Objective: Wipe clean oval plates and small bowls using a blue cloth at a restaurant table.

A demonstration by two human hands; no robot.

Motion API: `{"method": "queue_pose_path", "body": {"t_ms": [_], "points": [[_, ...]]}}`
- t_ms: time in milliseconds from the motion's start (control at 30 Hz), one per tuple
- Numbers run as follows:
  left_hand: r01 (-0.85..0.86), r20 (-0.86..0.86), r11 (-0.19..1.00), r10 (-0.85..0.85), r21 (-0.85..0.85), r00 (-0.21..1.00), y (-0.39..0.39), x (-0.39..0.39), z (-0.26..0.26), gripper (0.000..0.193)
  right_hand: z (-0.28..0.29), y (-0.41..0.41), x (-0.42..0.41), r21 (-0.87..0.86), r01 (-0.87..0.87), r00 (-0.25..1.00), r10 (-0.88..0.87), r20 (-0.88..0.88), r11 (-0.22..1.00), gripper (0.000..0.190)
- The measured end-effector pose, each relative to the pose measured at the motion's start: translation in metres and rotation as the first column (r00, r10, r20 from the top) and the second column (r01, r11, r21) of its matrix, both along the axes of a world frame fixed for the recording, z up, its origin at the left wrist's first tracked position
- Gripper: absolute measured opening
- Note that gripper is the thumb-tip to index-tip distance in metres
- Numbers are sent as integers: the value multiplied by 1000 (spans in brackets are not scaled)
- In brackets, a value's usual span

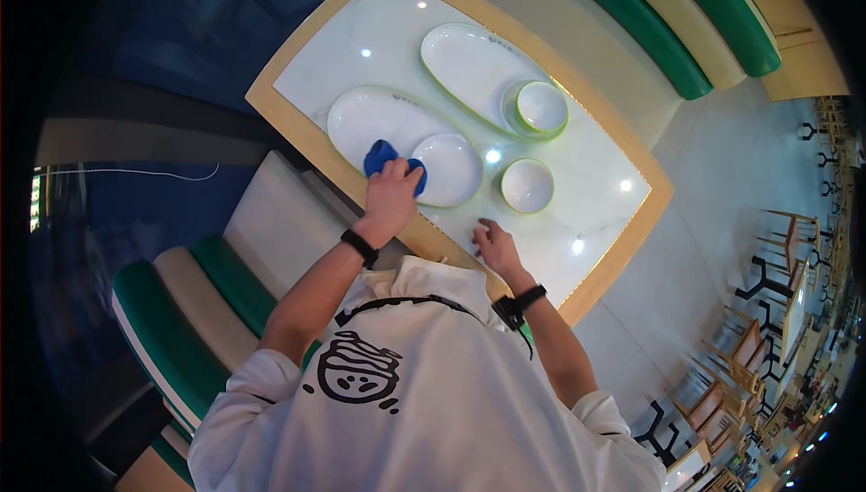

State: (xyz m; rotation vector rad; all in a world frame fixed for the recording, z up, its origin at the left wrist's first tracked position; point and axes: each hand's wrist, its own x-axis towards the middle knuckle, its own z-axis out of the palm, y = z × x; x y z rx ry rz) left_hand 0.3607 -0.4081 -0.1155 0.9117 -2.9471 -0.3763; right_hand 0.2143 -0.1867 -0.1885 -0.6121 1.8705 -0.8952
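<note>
My left hand (392,194) holds a blue cloth (380,156) against the near oval plate (365,113), beside the round white dish (450,171) that rests on it. My right hand (497,246) is over the near edge of the table with its fingers loosely curled and apart, holding nothing. A small white bowl with a green rim (528,186) stands beyond it on the tabletop. Farther off lies a second oval plate (460,59), with another white bowl (542,106) on a round dish at its right end.
The white tabletop (602,221) has a light wooden border. Padded bench seats with green and cream backs (649,32) stand on the far side and at the lower left (196,302). A grey floor with wooden chairs (731,350) and more tables spreads at the right.
</note>
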Motion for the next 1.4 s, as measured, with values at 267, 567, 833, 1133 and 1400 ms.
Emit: {"method": "queue_pose_path", "body": {"t_ms": [267,567,833,1133,1400], "points": [[75,301,996,-57,-51,952,6,-22,-38,20,-13,-90,0,45,413,872,-409,269,910,43],[-79,252,533,-259,842,933,-42,5,27,26,-20,-83,6,2,486,813,-453,366,874,43],[-351,137,648,358,676,924,-30,-10,22,37,-31,-77,-2,19,493,748,-434,503,870,41],[-241,-199,899,328,367,923,18,-84,-72,51,-37,-69,-3,-27,477,724,-375,579,878,32],[140,-29,898,-141,417,990,17,-69,-55,44,-42,-67,0,-26,546,639,-396,660,837,28]]}}
